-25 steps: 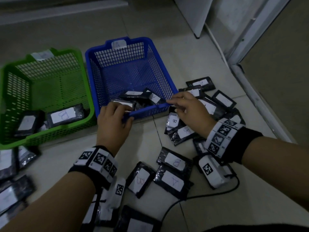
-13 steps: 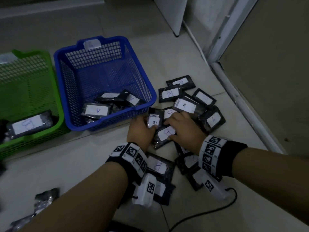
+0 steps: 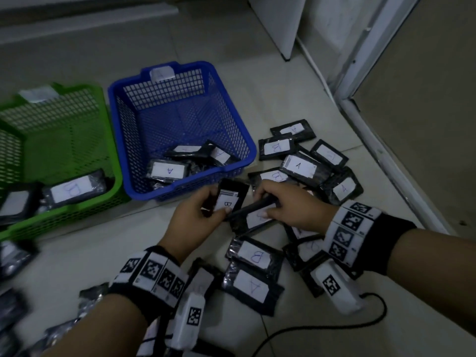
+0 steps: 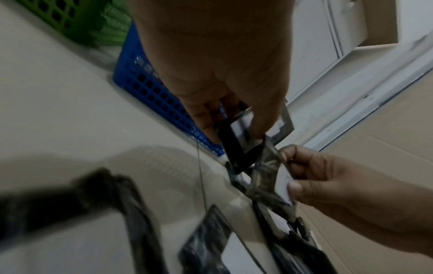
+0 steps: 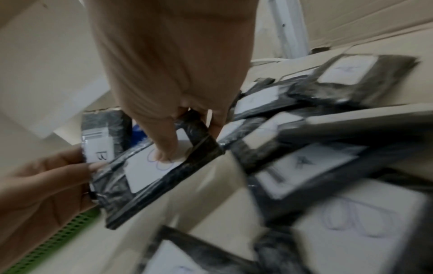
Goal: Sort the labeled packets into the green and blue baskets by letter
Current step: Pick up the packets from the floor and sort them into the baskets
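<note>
Just in front of the blue basket (image 3: 247, 148), my left hand (image 3: 203, 210) grips a black packet with a white B label (image 3: 230, 200) (image 5: 100, 146) (image 4: 236, 146), held upright. Beside it my right hand (image 3: 280, 204) (image 5: 178, 129) pinches a second black packet (image 3: 253, 215) (image 5: 152, 166) (image 4: 267, 172), also labelled B, lifted off the floor pile with the thumb on its label. The blue basket holds packets marked A (image 3: 168, 171). At the left, the green basket (image 3: 108, 140) holds packets marked B (image 3: 73, 189).
Several more black labelled packets lie on the tile floor right of the blue basket (image 3: 298, 166), below my hands (image 3: 255, 256) and at the left edge (image 3: 13, 256). A black cable (image 3: 334, 328) runs across the floor. A wall and door frame (image 3: 365, 104) stand to the right.
Both hands left the blue basket's rim, went down to the floor pile, and now each has lifted a B packet. The view has swung back left, showing more of the green basket.
</note>
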The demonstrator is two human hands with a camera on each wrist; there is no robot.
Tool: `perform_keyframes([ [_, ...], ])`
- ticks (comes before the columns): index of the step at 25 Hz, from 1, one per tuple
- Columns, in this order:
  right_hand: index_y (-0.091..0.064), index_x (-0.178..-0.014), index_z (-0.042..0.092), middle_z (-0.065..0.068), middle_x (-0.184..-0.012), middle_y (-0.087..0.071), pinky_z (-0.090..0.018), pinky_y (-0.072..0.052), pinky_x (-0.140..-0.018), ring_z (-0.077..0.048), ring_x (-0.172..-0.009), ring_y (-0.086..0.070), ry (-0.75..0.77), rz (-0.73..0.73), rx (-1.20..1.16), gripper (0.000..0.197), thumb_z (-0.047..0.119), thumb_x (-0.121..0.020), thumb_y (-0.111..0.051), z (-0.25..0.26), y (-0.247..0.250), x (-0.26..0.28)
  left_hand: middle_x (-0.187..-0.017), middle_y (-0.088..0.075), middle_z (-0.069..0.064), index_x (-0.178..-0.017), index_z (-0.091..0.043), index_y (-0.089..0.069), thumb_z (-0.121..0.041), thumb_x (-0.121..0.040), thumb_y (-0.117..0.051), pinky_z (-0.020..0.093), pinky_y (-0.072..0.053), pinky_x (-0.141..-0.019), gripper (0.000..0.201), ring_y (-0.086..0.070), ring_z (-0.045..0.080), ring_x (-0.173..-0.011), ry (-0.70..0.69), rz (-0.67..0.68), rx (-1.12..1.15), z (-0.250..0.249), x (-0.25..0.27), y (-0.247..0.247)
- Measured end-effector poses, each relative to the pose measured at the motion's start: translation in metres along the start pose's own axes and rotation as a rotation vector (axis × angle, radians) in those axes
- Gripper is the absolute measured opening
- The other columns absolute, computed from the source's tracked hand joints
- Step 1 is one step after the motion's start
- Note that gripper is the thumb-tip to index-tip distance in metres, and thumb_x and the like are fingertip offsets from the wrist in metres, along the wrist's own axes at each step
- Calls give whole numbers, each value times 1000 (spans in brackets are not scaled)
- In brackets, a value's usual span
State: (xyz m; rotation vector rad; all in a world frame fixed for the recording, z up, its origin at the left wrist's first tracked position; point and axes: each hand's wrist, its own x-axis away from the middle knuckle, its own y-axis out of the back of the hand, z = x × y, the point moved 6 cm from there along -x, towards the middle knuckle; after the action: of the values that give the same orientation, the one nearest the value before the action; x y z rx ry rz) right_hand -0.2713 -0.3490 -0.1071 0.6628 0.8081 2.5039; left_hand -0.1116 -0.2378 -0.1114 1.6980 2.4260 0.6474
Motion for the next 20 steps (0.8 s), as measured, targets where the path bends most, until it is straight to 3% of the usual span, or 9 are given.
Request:
perform_keyframes([
  [2, -54, -97, 26, 8, -97, -62, -26, -48, -82, -7, -91, -58, 31, 12, -75, 23, 19, -82, -70, 26, -4, -8, -90, -69, -8, -94, -28, -61, -16, -82, -70, 31, -56, -81, 20, -65, 8, -85, -32, -96, 59, -7, 9, 31],
  [5, -56, -100, 21, 11, -93, -61, -24, -48, -82, -4, -88, -59, 106, 8, -156, 20, 17, -84, -68, 77, -13, -33, -95, -69, -1, -98, -21, -60, -12, -86, -65, 33, -54, -82, 15, -65, 15, -89, -24, -309, 127, -4, 14, 92],
  [8, -56, -105, 22, 3, -102, -65, -28, -49, -86, -12, -96, -62, 154, -32, -208, 22, 13, -86, -64, 130, -27, -70, -107, -67, 2, -115, -15, -59, -9, -88, -58, 26, -52, -84, 28, -62, 16, -95, 28, -578, 139, 10, 28, 167],
  [12, -49, -108, 22, -15, -102, -63, -31, -45, -61, -23, -74, -58, 140, -80, -235, 32, -1, -85, -51, 190, -49, -122, -102, -58, 0, -132, -22, -47, -14, -86, -57, 22, -41, -77, 48, -55, 16, -91, 219, -862, 3, 46, 56, 251],
  [14, -50, -98, 22, -13, -104, -64, -25, -41, -55, -16, -67, -54, 145, -100, -246, 28, -2, -85, -49, 213, -64, -149, -98, -62, 4, -123, -24, -49, -18, -83, -58, 25, -45, -74, 42, -60, 23, -87, 256, -914, -64, 64, 65, 278],
  [15, -52, -94, 22, -10, -107, -64, -23, -42, -56, -12, -69, -54, 150, -101, -241, 26, -2, -85, -50, 224, -73, -163, -97, -64, 5, -116, -22, -51, -18, -84, -57, 26, -46, -74, 33, -61, 24, -86, 267, -927, -102, 72, 68, 289],
  [17, -60, -91, 20, -7, -112, -65, -27, -50, -71, -14, -85, -60, 138, -102, -219, 22, -1, -87, -52, 235, -92, -190, -97, -66, 7, -108, -16, -57, -17, -87, -55, 20, -39, -71, 21, -59, 21, -85, 317, -927, -188, 84, 69, 300],
  [20, -67, -103, 14, -6, -117, -66, -34, -50, -95, -22, -108, -61, 76, -109, -149, 21, 4, -89, -55, 239, -112, -220, -109, -68, 9, -113, -14, -62, -17, -89, -55, 23, -41, -80, 26, -62, 26, -100, 371, -848, -280, 101, 67, 309],
])
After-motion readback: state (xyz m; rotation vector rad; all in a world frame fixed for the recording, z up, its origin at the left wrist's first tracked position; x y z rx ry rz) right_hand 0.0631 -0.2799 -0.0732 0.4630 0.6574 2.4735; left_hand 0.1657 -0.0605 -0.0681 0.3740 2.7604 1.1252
